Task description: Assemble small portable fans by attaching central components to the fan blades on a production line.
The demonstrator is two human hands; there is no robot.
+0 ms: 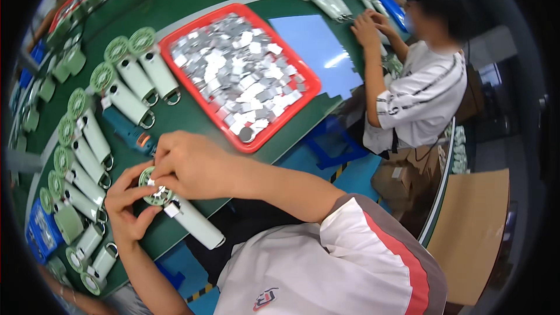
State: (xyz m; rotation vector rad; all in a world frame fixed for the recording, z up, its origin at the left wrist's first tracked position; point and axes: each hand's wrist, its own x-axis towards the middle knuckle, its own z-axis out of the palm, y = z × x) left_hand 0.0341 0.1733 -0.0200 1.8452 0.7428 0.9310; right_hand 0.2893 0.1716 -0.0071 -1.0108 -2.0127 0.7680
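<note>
Two hands meet over one small pale-green fan (197, 224). The left hand (128, 210) curls round its round head, thumb and fingers steadying the rim; the right hand (186, 166) has its fingertips drawn together on the head's face, though I cannot tell what, if anything, they pinch. A shiny bit shows there, and the handle slants from the hands toward the body. The step looks like fine fitting work on the head. The next move probably calls for a firm left hold and light, exact fingertip pressure from the right. Just past the hands lies a teal power tool (127, 131), tip toward them. Beyond the right hand sits a red tray (313, 79) of metal pieces (239, 76); left of the left hand, other fans (93, 131) lie in a row.
</note>
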